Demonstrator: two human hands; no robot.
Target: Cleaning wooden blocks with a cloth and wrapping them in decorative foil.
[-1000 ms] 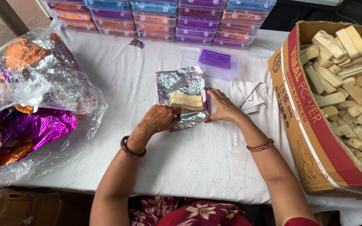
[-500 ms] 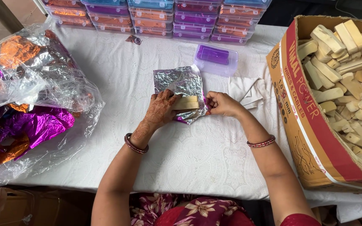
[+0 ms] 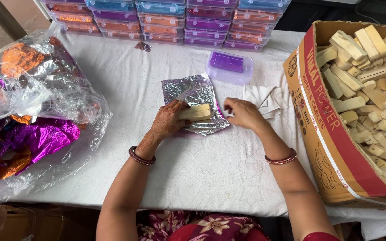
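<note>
Resting on crinkled silver foil sheet (image 3: 193, 96): one cream bar (image 3: 196, 112), seemingly firm, light; left hand (image 3: 168, 120) pinches its end; right hand (image 3: 243, 114) loosely curled, empty, just beside.

You see the scene in bright, even daylight with only soft shadows under the arms. The crinkled silver foil sheet (image 3: 195, 103) and the clear plastic bag of coloured foil (image 3: 36, 111) give small glare. Your right hand (image 3: 243, 113) is slightly blurred; the edges bend a little.
</note>
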